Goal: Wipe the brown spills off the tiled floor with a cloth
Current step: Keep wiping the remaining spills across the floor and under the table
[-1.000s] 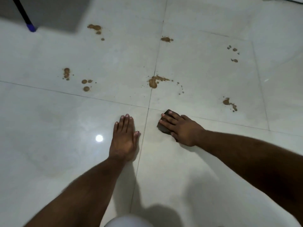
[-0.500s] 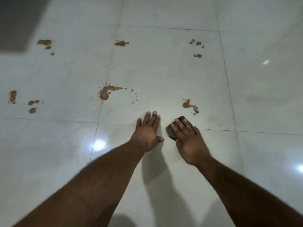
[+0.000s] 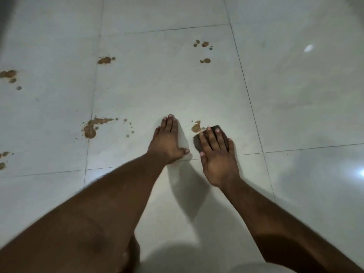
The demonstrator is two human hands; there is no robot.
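Note:
My right hand presses flat on a small dark brown cloth on the pale tiled floor. The cloth's far edge touches a brown spill just ahead and left of it. My left hand rests palm down on the tile beside it, fingers together, holding nothing. A larger spill lies on the grout line to the left. More brown blots sit farther off: one at mid-left, a cluster ahead, some at the left edge.
Small brown drops mark the near-left tile at the frame's edge. Grout lines divide the glossy tiles, and lamp glare shows on the right. My shadow falls on the floor under both arms.
My view has shifted right and forward. My right hand has pushed the cloth ahead until it reaches the nearest spill, and my left hand has moved forward alongside it.

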